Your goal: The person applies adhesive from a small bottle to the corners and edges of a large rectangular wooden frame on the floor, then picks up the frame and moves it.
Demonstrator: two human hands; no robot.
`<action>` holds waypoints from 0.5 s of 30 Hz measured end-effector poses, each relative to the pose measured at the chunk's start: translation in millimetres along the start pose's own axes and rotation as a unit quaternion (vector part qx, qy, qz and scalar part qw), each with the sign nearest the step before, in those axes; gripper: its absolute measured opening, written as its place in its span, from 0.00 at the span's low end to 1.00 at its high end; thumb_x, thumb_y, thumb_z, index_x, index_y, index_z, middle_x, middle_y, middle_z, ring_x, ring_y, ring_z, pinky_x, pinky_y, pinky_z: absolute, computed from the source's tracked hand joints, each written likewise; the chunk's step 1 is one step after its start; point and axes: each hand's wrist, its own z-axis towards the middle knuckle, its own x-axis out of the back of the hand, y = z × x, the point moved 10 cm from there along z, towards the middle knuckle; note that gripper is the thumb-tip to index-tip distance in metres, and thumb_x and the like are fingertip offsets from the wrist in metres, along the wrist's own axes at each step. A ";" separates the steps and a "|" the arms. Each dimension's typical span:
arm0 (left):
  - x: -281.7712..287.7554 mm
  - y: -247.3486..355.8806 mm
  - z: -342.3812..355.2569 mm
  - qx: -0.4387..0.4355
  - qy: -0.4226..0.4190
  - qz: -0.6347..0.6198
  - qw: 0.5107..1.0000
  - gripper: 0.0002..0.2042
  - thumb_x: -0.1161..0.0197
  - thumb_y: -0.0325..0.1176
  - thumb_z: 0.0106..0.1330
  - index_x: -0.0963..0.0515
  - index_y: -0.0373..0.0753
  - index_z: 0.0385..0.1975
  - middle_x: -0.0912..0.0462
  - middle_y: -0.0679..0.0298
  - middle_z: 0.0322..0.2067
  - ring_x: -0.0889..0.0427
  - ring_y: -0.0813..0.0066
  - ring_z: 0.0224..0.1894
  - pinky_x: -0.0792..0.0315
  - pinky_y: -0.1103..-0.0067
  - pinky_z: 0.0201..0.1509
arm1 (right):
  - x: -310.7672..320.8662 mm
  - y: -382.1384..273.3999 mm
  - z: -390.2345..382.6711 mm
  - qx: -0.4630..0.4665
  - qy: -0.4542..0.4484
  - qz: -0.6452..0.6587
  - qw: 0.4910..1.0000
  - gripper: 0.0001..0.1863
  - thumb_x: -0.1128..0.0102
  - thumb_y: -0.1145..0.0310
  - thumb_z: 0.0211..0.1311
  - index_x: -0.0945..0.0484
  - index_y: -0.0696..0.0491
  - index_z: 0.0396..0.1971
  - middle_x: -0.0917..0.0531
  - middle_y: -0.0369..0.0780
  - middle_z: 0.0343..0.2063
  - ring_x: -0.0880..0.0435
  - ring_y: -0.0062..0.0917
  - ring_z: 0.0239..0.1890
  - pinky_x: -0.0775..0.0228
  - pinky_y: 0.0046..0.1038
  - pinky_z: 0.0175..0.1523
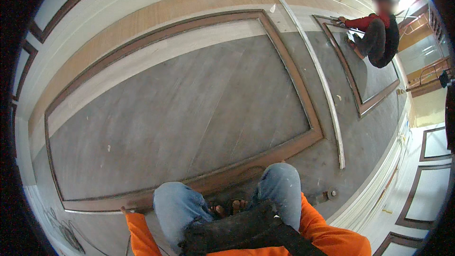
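A large brown-edged rectangular frame (246,163) lies flat on a grey surface in front of my knees. My left hand (125,210), below an orange sleeve, is at the frame's near edge, left of my left knee. It shows only small and in part, so its grip is unclear. Beyond my right knee, just a sliver of my right hand (283,161) appears beside the frame's near rail; the knee hides the rest. To the right of that knee rests a tool with a round disc (332,193), apart from both hands.
A long white strip (316,61) lies right of the frame. Farther right, a person in a red-sleeved top (379,33) squats over a smaller brown frame (348,71). Loose cable (71,237) coils at lower left. Pale lengths of material (374,194) run along the right edge.
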 end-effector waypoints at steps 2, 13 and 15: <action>-2.7 2.3 -0.3 -0.001 -0.001 0.004 1.000 0.40 0.43 0.64 0.57 0.35 0.43 0.65 0.28 0.52 0.58 0.30 0.61 0.59 0.33 0.57 0.61 | 0.2 -0.9 1.9 -0.001 -0.008 0.002 1.000 0.24 0.44 0.50 0.68 0.26 0.53 0.54 0.19 0.46 0.49 0.18 0.36 0.47 0.25 0.35 0.51; 47.1 18.4 14.6 0.013 0.009 -0.001 1.000 0.43 0.45 0.69 0.56 0.36 0.43 0.66 0.27 0.51 0.57 0.29 0.61 0.59 0.33 0.55 0.60 | 10.4 14.1 -13.1 -0.002 -0.035 -0.037 0.999 0.28 0.46 0.47 0.69 0.29 0.52 0.59 0.21 0.48 0.52 0.19 0.36 0.47 0.24 0.33 0.50; 64.8 28.6 12.6 0.016 0.028 0.012 0.999 0.44 0.45 0.70 0.56 0.36 0.43 0.66 0.26 0.51 0.57 0.29 0.61 0.59 0.33 0.54 0.60 | 13.7 35.4 -31.1 -0.015 -0.057 -0.059 0.997 0.29 0.47 0.46 0.69 0.30 0.51 0.60 0.22 0.48 0.53 0.19 0.35 0.47 0.24 0.33 0.50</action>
